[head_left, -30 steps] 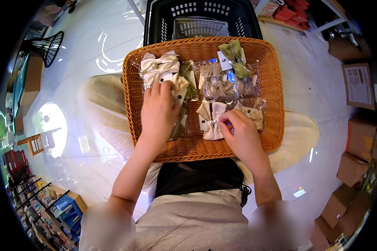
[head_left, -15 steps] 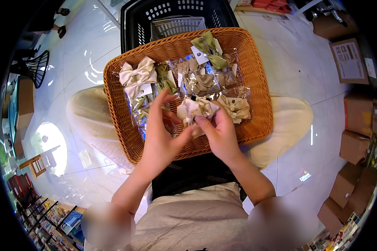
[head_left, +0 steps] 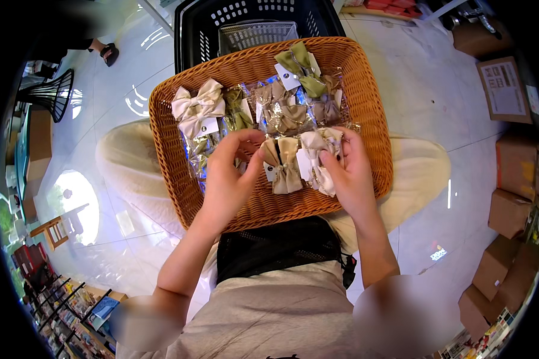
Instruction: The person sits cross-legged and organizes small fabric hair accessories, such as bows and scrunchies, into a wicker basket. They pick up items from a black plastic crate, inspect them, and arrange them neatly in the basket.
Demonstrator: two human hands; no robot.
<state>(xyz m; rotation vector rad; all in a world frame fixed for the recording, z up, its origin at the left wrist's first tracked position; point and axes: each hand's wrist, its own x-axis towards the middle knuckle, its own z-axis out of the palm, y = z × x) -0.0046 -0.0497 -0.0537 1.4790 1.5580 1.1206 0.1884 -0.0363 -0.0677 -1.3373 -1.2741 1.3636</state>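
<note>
My left hand [head_left: 229,175] pinches the left edge of a beige hair bow [head_left: 288,169], which has a small white card at its side. Just to the right, my right hand [head_left: 352,170] grips a cream-white hair bow [head_left: 317,170], also with a white card, thumb in front and fingers behind. Both bows are held upright, side by side, over the near part of an orange-brown wicker basket [head_left: 269,218]. In that basket lie a large cream bow [head_left: 197,107] at the left, a green bow [head_left: 305,69] at the back, and several taupe bows [head_left: 281,110] in clear wrappers.
A black plastic basket [head_left: 188,36] stands behind the wicker one, holding a smaller grey mesh basket [head_left: 257,37]. Cardboard boxes [head_left: 503,90] line the right side. At upper left, another person's foot [head_left: 109,55] is on the glossy tiled floor [head_left: 413,90].
The cream-white bow has moved right with my right hand, and the beige bow now shows beside it. My left hand has closed from a spread pose. The other person's foot has shifted.
</note>
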